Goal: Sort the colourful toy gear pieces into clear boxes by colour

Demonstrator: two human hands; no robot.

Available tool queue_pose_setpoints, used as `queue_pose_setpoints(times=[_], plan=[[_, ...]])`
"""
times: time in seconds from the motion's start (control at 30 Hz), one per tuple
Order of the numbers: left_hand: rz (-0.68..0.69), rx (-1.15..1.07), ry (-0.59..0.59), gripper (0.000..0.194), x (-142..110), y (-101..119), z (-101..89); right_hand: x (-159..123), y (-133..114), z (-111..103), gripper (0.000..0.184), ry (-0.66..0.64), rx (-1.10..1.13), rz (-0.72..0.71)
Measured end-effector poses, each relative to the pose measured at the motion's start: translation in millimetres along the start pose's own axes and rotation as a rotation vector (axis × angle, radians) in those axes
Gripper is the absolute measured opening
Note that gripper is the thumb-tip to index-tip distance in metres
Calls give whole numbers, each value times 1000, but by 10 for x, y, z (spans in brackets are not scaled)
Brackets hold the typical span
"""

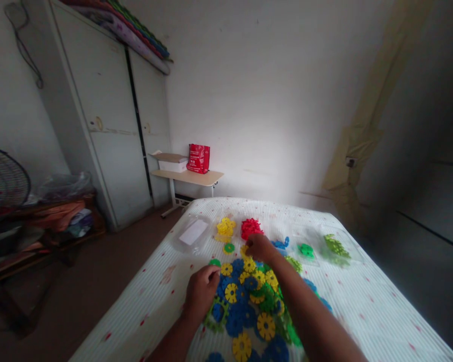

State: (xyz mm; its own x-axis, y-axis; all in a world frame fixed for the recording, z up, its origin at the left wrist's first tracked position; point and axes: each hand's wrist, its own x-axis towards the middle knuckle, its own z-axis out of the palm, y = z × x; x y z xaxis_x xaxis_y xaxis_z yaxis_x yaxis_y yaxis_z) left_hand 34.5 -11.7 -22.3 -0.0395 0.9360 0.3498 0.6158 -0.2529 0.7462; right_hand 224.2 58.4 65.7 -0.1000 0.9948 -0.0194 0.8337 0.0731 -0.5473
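Note:
My right hand [259, 248] reaches forward over the far side of a pile of plastic snowflake discs, its fingers pinched on a yellow snowflake disc [244, 251]. My left hand [201, 287] hovers at the pile's left edge with the fingers curled together; whatever is inside them is hidden. Just beyond its fingertips shows a green disc [214, 262]. Blue, yellow and green discs lie mixed in the pile, among them a yellow disc [266, 326] close to me. Another green disc [229, 248] rests on a yellow one between the pile and the containers.
Along the table's far side stand clear containers with yellow pieces [225, 226], red pieces [251, 228], blue pieces [281, 244], green pieces [306, 250] and light green pieces [335, 245]. A clear container with a white label [194, 232] sits at left. Behind is a small table [200, 177] with a red bag [199, 158].

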Motion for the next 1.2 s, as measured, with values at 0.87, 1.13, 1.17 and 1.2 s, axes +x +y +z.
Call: queue_pose_setpoints(times=[0.87,1.13,1.17,1.2], plan=[[109,545,-287,42,576,328,266,-1437,1848,-481,32,624,115,143],[121,578,-302,33,543,326,254,-1416,1833,-413,37,547,86,160],[121,576,-307,32,544,321,234,-1415,1817,-399,37,537,84,147],[122,573,-312,30,547,314,216,-1417,1804,-388,38,529,81,136]])
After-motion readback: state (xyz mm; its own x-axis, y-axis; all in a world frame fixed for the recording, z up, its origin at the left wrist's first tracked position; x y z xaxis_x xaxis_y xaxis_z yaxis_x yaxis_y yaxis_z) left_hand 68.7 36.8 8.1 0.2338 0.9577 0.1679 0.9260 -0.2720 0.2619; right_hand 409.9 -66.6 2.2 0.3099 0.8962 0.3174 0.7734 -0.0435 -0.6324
